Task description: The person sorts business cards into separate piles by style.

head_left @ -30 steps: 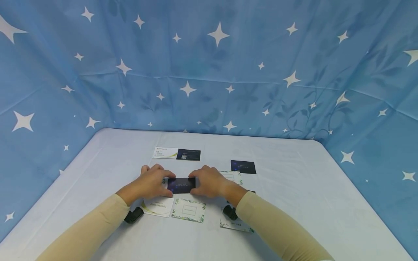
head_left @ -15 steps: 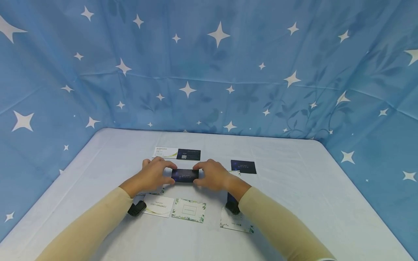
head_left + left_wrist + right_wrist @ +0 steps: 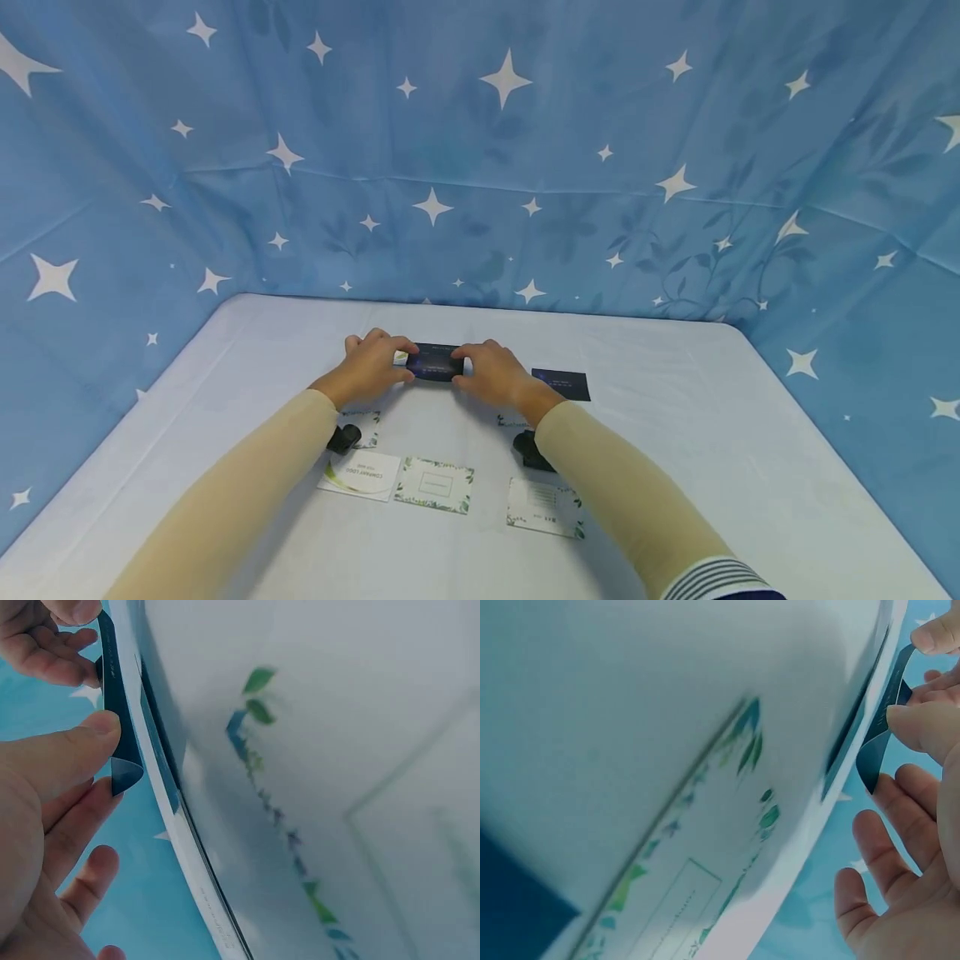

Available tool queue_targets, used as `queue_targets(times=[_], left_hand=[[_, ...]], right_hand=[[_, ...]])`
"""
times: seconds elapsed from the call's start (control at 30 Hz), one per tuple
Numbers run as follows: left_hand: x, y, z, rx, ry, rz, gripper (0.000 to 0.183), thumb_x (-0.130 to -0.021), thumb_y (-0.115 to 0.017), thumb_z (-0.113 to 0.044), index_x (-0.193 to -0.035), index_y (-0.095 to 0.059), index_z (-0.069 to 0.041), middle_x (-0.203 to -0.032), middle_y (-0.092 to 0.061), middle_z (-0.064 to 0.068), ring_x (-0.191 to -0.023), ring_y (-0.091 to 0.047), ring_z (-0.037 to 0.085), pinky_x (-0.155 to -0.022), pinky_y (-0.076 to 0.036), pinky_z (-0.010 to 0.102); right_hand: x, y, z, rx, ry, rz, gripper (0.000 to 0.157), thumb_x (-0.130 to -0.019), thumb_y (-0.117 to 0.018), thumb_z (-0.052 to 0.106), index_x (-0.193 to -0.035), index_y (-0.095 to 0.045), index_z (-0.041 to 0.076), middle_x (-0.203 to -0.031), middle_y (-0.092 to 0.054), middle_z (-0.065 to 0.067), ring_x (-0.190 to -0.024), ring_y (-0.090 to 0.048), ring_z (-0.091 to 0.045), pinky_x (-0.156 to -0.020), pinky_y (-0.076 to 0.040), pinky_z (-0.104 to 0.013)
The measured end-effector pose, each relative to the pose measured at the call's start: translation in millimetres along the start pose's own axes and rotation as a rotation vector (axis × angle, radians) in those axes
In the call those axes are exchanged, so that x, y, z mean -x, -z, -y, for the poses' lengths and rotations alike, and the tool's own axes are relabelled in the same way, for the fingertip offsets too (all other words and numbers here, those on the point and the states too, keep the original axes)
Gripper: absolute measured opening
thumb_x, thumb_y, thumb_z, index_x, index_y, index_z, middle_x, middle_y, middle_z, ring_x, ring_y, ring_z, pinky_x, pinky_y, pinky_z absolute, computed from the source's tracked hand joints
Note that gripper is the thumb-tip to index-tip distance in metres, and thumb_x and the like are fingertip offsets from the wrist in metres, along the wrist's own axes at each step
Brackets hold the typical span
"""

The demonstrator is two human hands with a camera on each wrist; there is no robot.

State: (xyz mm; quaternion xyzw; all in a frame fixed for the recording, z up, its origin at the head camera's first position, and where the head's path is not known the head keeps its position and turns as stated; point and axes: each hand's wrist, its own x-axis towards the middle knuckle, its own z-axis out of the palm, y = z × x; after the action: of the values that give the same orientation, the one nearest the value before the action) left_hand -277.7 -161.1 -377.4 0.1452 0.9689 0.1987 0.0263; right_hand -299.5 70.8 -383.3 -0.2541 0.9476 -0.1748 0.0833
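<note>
Both hands pinch one dark card (image 3: 435,365) between thumb and fingers: the left hand (image 3: 372,365) has its 9 o'clock end, the right hand (image 3: 492,373) its 3 o'clock end. The wrist views show the held card curved and raised off the table (image 3: 675,425).

Compared with half a second ago, the hands and the dark card have travelled toward 12 o'clock. The card then hung short of the far pair of cards; it now covers nearly all of the black card (image 3: 442,345), leaving a strip at its 12 o'clock edge. Whether the two touch, I cannot tell. The white card (image 3: 401,358), then mostly in sight, is down to a sliver between the left finger and thumb.

The left arm's shift has uncovered more of the leafy card (image 3: 369,429), between 7 and 8 o'clock from the held card. Other cards have stayed put: the logo card (image 3: 362,475) at 7 o'clock, the bordered card (image 3: 435,485) at 6, the text card (image 3: 546,510) near 5, and the spare dark card (image 3: 562,385) just past 3.
</note>
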Motion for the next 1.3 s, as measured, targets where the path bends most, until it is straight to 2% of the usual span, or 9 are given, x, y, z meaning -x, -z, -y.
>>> queue_targets(times=[0.2, 0.47, 0.93, 1.3], left_hand=[[-16.2, -3.1, 1.3, -0.030, 0.042, 0.006, 0.041, -0.094, -0.073, -0.025, -0.133, -0.064, -0.016, -0.116, -0.064, 0.007, -0.119, -0.045, 0.030, -0.091, -0.022, 0.054], [-32.1, -4.6, 4.1, -0.017, 0.111, 0.033, 0.043, -0.095, -0.071, -0.025, -0.136, -0.062, -0.016, -0.123, -0.063, 0.009, -0.124, -0.041, 0.031, -0.095, -0.020, 0.056], [-40.2, -11.3, 10.2, 0.007, 0.154, 0.075, 0.047, -0.094, -0.072, -0.025, -0.138, -0.060, -0.016, -0.124, -0.058, 0.013, -0.122, -0.040, 0.031, -0.094, -0.019, 0.054], [-40.7, -7.6, 9.7, -0.003, 0.168, 0.125, 0.050, -0.095, -0.070, -0.025, -0.143, -0.056, -0.016, -0.128, -0.057, 0.013, -0.124, -0.039, 0.031, -0.093, -0.022, 0.054]], right_hand=[[-16, -3.0, -4, 0.040, -0.014, -0.009, 0.047, -0.099, -0.063, 0.034, -0.142, -0.057, 0.016, -0.132, -0.060, -0.008, -0.123, -0.050, -0.029, -0.104, -0.039, -0.046], [-31, -2.9, -3, 0.060, -0.058, -0.012, 0.045, -0.100, -0.063, 0.030, -0.142, -0.057, 0.016, -0.136, -0.060, -0.008, -0.124, -0.049, -0.028, -0.106, -0.037, -0.045], [-39, -8.9, -4, 0.070, -0.092, 0.039, 0.047, -0.101, -0.062, 0.029, -0.145, -0.053, 0.017, -0.140, -0.057, -0.008, -0.126, -0.048, -0.028, -0.107, -0.036, -0.045], [-41, -11.1, -5, 0.048, -0.111, 0.057, 0.048, -0.102, -0.060, 0.027, -0.147, -0.051, 0.017, -0.143, -0.055, -0.007, -0.126, -0.047, -0.027, -0.108, -0.037, -0.043]])
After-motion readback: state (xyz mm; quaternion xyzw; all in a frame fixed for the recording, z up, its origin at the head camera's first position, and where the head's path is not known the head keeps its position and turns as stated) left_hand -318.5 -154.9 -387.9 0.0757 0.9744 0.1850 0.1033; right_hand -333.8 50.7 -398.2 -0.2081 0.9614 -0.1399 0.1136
